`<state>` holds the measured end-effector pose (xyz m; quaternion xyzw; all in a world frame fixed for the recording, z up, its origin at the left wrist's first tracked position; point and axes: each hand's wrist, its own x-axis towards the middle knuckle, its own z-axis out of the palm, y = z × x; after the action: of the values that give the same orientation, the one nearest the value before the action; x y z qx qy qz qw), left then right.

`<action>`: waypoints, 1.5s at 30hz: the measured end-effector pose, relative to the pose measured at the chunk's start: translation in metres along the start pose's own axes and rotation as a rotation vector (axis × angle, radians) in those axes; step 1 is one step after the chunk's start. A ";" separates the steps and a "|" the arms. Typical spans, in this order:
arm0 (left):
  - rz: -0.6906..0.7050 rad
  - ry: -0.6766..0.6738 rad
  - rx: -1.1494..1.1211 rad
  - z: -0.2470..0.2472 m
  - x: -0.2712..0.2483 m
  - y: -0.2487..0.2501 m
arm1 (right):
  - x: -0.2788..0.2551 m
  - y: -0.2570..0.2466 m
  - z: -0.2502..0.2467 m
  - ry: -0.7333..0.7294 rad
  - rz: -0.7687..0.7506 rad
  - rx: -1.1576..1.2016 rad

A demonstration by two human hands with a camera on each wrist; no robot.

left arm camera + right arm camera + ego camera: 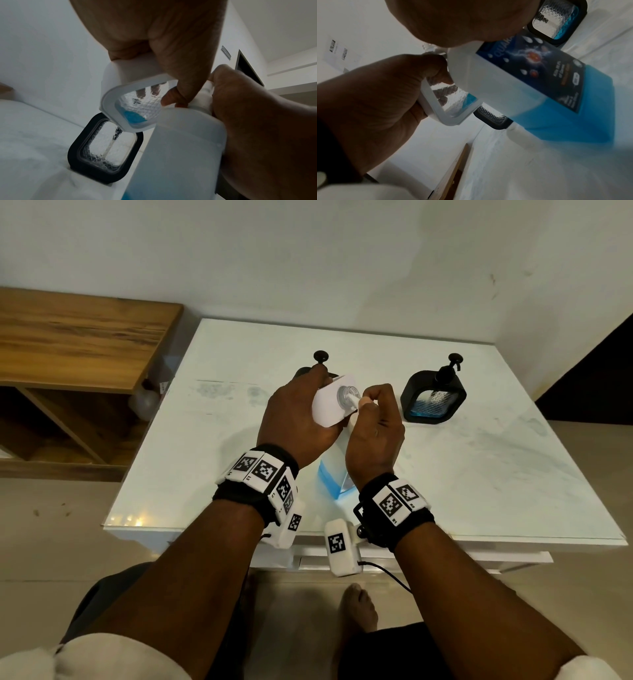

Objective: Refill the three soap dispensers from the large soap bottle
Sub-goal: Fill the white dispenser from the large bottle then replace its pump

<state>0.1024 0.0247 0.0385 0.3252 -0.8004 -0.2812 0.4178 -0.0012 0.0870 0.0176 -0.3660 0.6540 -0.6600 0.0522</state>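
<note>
- Left hand [296, 419] grips the white square-framed glass dispenser [334, 402], tilting its open neck toward the big translucent soap bottle [180, 148].
- Right hand [375, 426] clasps that bottle's neck, seemingly to pour.

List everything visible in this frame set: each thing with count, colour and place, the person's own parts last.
White dispenser: 1, white frame, a little blue soap inside, pump off, held tilted above the table.
Black dispensers: 2; one at right with pump on and some blue soap; one behind the hands, looks clear inside.
Soap bottle: 1, translucent white with dark blue label, blue soap low, standing on the table under the hands.
Table: 1, white.
Shelf: 1, brown wood, left of table.
Wrist bands: 2, black with white markers.
Left hand: grips the white dispenser.
Right hand: holds the soap bottle's neck.
</note>
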 end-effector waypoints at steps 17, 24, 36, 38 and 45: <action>-0.024 0.047 -0.032 0.005 -0.006 -0.001 | 0.003 -0.001 0.000 0.007 0.044 -0.040; -0.030 0.031 -0.058 0.008 -0.006 0.002 | -0.002 0.001 -0.003 0.000 0.021 -0.085; -0.021 0.060 -0.055 0.009 -0.007 0.003 | 0.001 0.002 0.001 0.024 -0.005 0.039; -0.021 0.062 -0.053 0.009 -0.007 0.002 | 0.000 0.006 0.001 0.017 -0.006 0.024; -0.031 0.060 -0.068 0.011 -0.007 0.002 | 0.000 0.014 0.004 0.011 0.015 0.024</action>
<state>0.0954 0.0335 0.0310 0.3316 -0.7723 -0.3049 0.4479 -0.0046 0.0821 0.0049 -0.3566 0.6490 -0.6695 0.0579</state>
